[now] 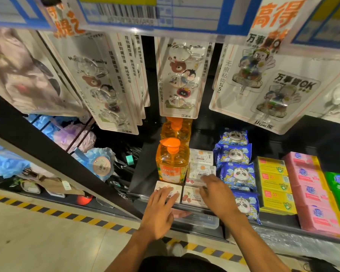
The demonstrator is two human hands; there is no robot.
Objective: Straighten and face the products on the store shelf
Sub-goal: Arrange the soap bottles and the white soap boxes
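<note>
Left hand [159,212] is pressing straight fingers [170,194] on a likely light, stiff soap box [163,187] at the shelf's [145,173] near edge, right hand [218,195] is touching stacked boxes [201,169] with loosely spread fingers; grip sides.

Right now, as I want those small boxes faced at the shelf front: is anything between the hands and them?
Nothing visible is. The left hand rests its fingers on the front-left box, and the right hand reaches over the cherry-print box to the white box behind it. The orange bottle stands behind, out of the way.
</note>
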